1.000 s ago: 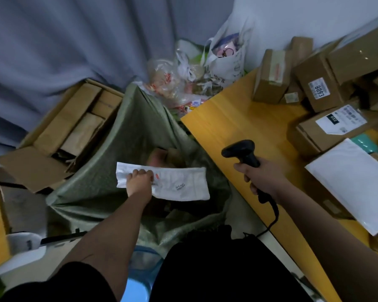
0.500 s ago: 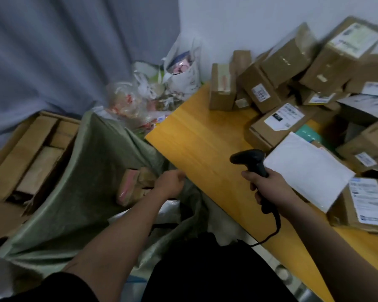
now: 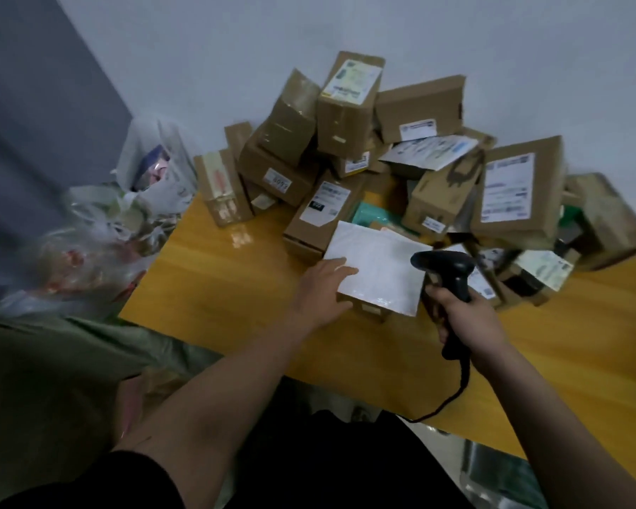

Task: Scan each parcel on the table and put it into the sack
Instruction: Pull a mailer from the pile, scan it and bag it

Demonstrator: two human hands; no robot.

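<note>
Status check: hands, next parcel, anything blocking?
Left hand open, fingers on the white flat parcel. Right hand grips the scanner. Parcel lies on a box at the pile's front edge; nothing blocking.

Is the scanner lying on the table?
No, the right hand holds the black scanner up above the table.

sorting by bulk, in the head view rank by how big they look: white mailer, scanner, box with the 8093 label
1. white mailer
2. 8093 box, though it sits farther back and partly buried, so this is unsure
3. scanner
</note>
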